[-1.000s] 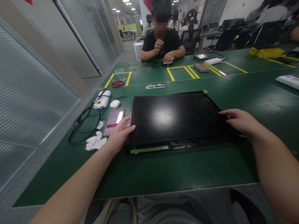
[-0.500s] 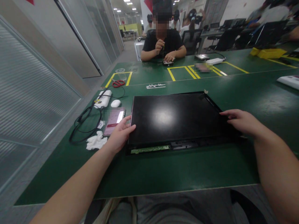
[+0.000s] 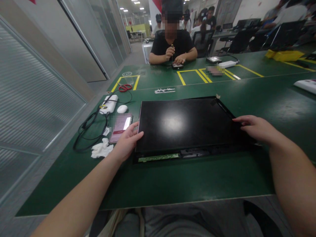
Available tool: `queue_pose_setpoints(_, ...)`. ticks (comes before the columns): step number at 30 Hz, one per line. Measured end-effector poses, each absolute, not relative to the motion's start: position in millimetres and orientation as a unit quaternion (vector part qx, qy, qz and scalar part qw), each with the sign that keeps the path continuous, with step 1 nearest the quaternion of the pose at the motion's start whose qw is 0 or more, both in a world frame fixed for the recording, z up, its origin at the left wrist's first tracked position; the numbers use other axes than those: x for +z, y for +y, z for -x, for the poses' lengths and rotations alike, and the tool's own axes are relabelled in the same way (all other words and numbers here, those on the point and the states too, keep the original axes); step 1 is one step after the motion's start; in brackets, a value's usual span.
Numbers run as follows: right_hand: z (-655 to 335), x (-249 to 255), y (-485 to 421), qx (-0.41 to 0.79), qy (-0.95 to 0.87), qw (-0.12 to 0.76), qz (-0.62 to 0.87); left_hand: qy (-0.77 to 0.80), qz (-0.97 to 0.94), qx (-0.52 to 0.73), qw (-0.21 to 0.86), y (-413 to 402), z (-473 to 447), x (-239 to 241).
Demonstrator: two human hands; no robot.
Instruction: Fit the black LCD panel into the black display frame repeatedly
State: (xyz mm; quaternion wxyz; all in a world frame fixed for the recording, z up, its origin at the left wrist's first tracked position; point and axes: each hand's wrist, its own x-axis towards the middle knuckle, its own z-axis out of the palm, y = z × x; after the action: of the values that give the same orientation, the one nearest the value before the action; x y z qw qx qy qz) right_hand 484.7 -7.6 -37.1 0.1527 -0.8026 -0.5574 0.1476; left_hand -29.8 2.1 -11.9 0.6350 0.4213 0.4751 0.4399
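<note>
A large black display panel (image 3: pixel 185 125) lies flat on the green table (image 3: pixel 172 181) in front of me, with a green circuit strip (image 3: pixel 158 158) showing along its near edge. My left hand (image 3: pixel 125 142) grips the panel's left edge, thumb on top and fingers under. On the right edge rests my right hand (image 3: pixel 255 128), its fingers curled over the rim of the panel.
Left of the panel lie a phone (image 3: pixel 120 123), a crumpled white tissue (image 3: pixel 101 149), a coiled black cable (image 3: pixel 90 130), a white mouse (image 3: pixel 122 109) and red scissors (image 3: pixel 125 88). A person (image 3: pixel 172 46) sits across the table working on a small device. Yellow tape marks the far table.
My hands and the panel have kept their places. The person opposite has shifted a hand slightly.
</note>
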Motion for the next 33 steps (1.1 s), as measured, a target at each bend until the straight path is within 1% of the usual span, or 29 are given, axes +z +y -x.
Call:
queue_pose_setpoints(5, -478.7, -32.5, -8.6, 0.164, -0.536, 0.150, 0.814, 0.474, -0.471, 0.442, 0.599, 2.4, 34.5, -8.1)
queue_pose_setpoints(11, -479.9, -30.7, -8.4, 0.160, -0.537, 0.141, 0.816, 0.527, -0.545, 0.445, 0.477, 6.8, 39.7, -11.2)
queue_pose_setpoints(18, -476.7, -28.9, -9.4, 0.176, -0.508, 0.153, 0.829, 0.562, -0.605, 0.389, 0.408, 12.0, 45.8, -29.9)
queue_pose_setpoints(23, -478.8, -30.9, -9.2, 0.181, -0.505, 0.161, 0.828, 0.582, -0.647, 0.355, 0.341, 13.1, 44.1, -32.8)
queue_pose_setpoints(33, -473.7, -25.0, -10.8, 0.174, -0.502, 0.167, 0.831, 0.588, -0.659, 0.339, 0.324, 15.7, 39.5, -29.8)
